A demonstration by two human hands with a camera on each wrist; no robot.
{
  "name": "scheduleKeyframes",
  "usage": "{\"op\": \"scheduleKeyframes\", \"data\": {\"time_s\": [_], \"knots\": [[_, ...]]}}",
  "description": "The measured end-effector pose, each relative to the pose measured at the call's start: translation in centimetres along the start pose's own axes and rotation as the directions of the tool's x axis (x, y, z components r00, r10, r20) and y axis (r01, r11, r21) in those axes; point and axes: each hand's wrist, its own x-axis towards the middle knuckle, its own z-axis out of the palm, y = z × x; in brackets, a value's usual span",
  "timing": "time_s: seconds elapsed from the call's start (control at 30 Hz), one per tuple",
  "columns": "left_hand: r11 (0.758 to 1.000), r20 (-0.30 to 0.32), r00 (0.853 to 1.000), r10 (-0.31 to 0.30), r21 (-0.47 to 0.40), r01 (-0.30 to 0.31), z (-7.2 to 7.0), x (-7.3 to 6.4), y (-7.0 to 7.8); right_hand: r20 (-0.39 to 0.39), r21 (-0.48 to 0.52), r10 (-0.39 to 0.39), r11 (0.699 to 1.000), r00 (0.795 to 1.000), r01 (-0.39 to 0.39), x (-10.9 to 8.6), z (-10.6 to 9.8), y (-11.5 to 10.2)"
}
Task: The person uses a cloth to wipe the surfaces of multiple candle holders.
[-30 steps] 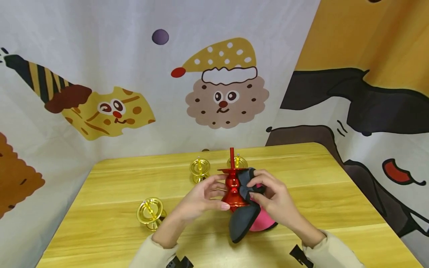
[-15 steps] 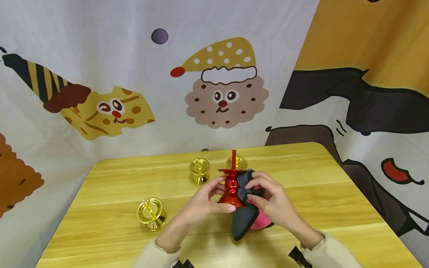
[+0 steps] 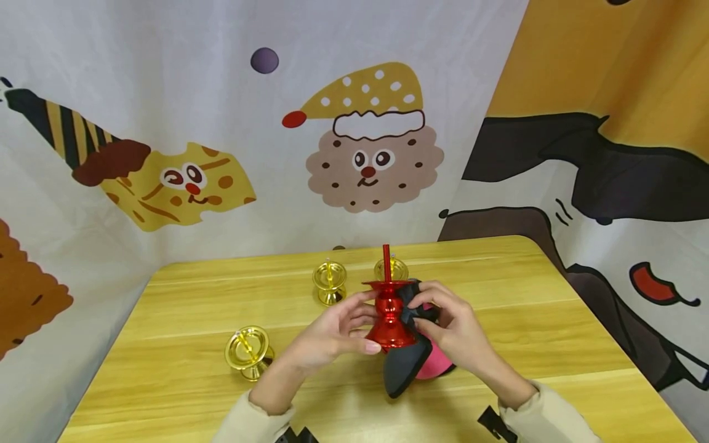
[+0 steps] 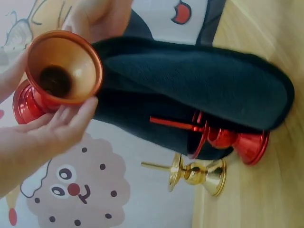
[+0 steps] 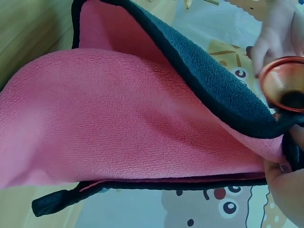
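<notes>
A shiny red candlestick (image 3: 390, 333) with a thin upright spike is held up over the table by my left hand (image 3: 339, 329), thumb at its base and fingers at its far side. My right hand (image 3: 455, 317) pinches a cloth (image 3: 407, 369), dark grey on one face and pink on the other, against the candlestick's right side. Much of the cloth hangs below in folds. In the left wrist view the hollow base (image 4: 64, 66) of the held candlestick faces the camera. The right wrist view is mostly filled by the cloth's pink face (image 5: 128, 118).
Three gold candlesticks stand on the wooden table (image 3: 183, 394): one at front left (image 3: 249, 352), one at back middle (image 3: 329, 283), one behind the held candlestick (image 3: 400, 266). A second red candlestick (image 4: 251, 147) stands beyond the cloth in the left wrist view. A printed curtain (image 3: 221, 111) hangs behind.
The red candlestick shifts slightly left, then back right and a little lower, with small moves of my left hand. My right hand and the cloth move slightly along its side.
</notes>
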Motion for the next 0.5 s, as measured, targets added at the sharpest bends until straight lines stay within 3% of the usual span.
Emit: {"op": "scheduleKeyframes", "data": {"time_s": [0.23,0.5], "knots": [[0.991,-0.149,0.987,-0.067,0.108,0.084,-0.16,0.08,-0.15,0.023,-0.074,0.007,0.997,1.000,-0.005,-0.04,0.32,-0.84],[0.989,-0.122,0.992,0.012,0.145,0.006,-0.10,0.23,-0.74,0.018,-0.083,0.078,0.994,0.997,-0.076,0.14,-0.01,-0.31]]}}
